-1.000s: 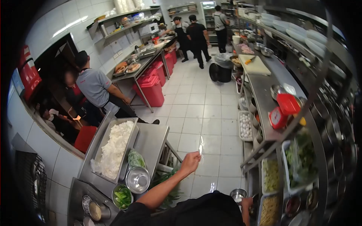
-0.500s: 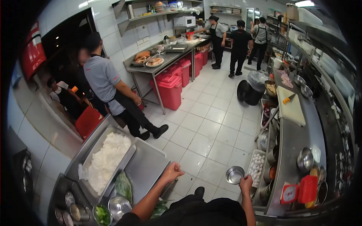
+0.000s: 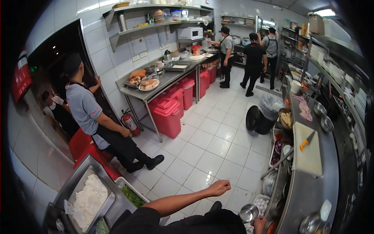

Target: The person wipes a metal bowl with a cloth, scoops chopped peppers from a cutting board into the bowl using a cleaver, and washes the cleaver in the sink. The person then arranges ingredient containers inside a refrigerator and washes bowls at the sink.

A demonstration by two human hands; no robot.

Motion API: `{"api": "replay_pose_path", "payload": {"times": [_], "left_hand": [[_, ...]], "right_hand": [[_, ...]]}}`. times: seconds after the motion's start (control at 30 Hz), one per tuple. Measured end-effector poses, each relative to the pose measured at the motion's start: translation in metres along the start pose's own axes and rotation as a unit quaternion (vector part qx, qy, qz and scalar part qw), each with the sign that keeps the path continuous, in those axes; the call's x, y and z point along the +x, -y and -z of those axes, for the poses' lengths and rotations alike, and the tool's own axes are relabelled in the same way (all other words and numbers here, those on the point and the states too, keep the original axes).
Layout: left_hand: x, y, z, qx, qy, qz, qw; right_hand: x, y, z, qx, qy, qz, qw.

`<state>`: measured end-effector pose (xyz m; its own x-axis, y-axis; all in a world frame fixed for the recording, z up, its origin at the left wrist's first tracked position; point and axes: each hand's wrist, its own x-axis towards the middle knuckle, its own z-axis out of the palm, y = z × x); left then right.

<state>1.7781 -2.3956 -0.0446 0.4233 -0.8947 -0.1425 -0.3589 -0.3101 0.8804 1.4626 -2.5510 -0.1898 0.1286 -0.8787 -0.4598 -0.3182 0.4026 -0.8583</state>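
Observation:
My left hand (image 3: pixel 219 188) is out in front of my body over the tiled floor, its fingers curled into a fist. I see nothing in it. Low on the right, my right hand (image 3: pixel 259 225) is closed at the side of a small round metal bowl (image 3: pixel 249 213); its lower part is cut off by the frame edge. The bowl's shiny inside faces up, and I see no food in it. Just beyond the bowl is a tray of white eggs (image 3: pixel 261 203), beside the steel counter (image 3: pixel 311 191).
A tray of white rice (image 3: pixel 90 199) and a container of greens (image 3: pixel 132 197) are at lower left. A co-worker (image 3: pixel 82 101) stands at the doorway; others work at the back. On the right counter lie a cutting board (image 3: pixel 307 156) and an orange-handled knife (image 3: pixel 306 142). A black bin (image 3: pixel 257 120) stands on the floor.
My view has shifted toward the aisle. My left hand has moved forward and right, from partly open fingers to a fist. The metal bowl is lower in view, still in my right hand.

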Motion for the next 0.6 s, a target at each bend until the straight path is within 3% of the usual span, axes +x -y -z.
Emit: {"api": "replay_pose_path", "payload": {"times": [0.13, 0.23, 0.3, 0.37, 0.4, 0.47, 0.5, 0.57, 0.6], "left_hand": [[0.065, 0.035, 0.029, -0.032, -0.1, 0.013, 0.994], [0.092, 0.06, 0.077, -0.068, -0.127, 0.161, 0.976], [0.099, 0.046, 0.103, -0.287, -0.186, 0.235, 0.91], [0.119, 0.058, 0.122, -0.473, -0.162, 0.246, 0.83], [0.131, 0.042, 0.13, -0.47, -0.146, 0.242, 0.836], [0.158, 0.02, 0.149, -0.67, -0.109, 0.174, 0.714], [0.178, 0.015, 0.159, -0.669, -0.098, 0.176, 0.716], [0.22, 0.01, 0.176, -0.715, -0.011, 0.041, 0.697], [0.24, 0.009, 0.184, -0.718, -0.004, 0.05, 0.694]], "right_hand": [[0.093, 0.084, -0.083, -0.118, 0.144, 0.101, 0.977], [0.09, 0.213, -0.17, -0.14, 0.269, 0.164, 0.939], [0.099, 0.272, -0.228, -0.131, 0.346, 0.188, 0.91], [0.102, 0.33, -0.276, -0.12, 0.451, 0.177, 0.867], [0.105, 0.352, -0.3, -0.114, 0.488, 0.191, 0.844], [0.116, 0.387, -0.344, -0.103, 0.538, 0.202, 0.812], [0.122, 0.405, -0.363, -0.106, 0.558, 0.192, 0.801], [0.136, 0.442, -0.387, -0.121, 0.582, 0.185, 0.782], [0.15, 0.455, -0.398, -0.114, 0.588, 0.183, 0.779]]}}
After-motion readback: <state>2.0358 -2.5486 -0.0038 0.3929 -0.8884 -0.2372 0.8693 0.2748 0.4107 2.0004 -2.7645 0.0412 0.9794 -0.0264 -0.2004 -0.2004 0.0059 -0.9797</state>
